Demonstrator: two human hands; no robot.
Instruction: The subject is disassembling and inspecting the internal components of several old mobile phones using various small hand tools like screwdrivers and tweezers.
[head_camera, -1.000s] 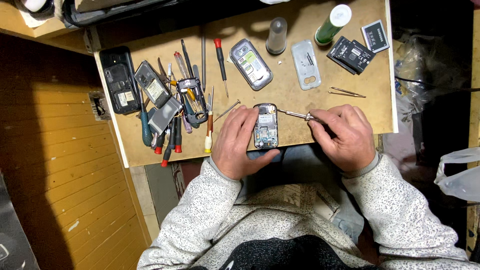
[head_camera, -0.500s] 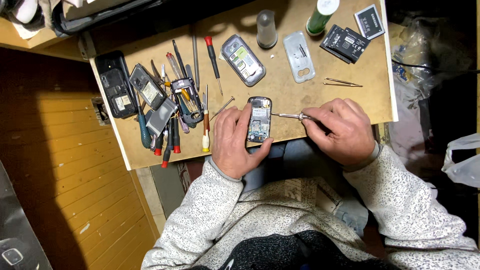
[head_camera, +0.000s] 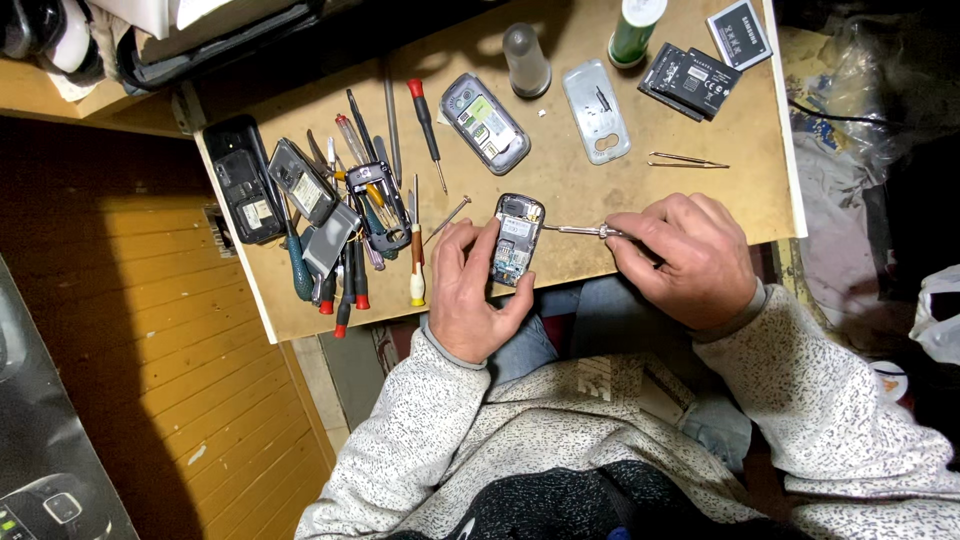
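Note:
My left hand (head_camera: 472, 292) grips a small opened mobile phone (head_camera: 516, 238) with its circuit board showing, held upright at the near edge of the wooden board (head_camera: 560, 185). My right hand (head_camera: 685, 258) holds a thin metal screwdriver (head_camera: 580, 231) whose tip points left and meets the phone's upper right side. Both hands rest on the board's front edge, above my lap.
A heap of screwdrivers (head_camera: 355, 215) and phone shells (head_camera: 300, 182) lies at the left. Farther back are another opened phone (head_camera: 484, 123), a grey back cover (head_camera: 596, 111), tweezers (head_camera: 685, 160), batteries (head_camera: 690, 80), a green bottle (head_camera: 634, 30) and a grey cap (head_camera: 525, 60).
The view has shifted slightly. My hands stay on the phone, and the screwdriver tip remains at its upper right side.

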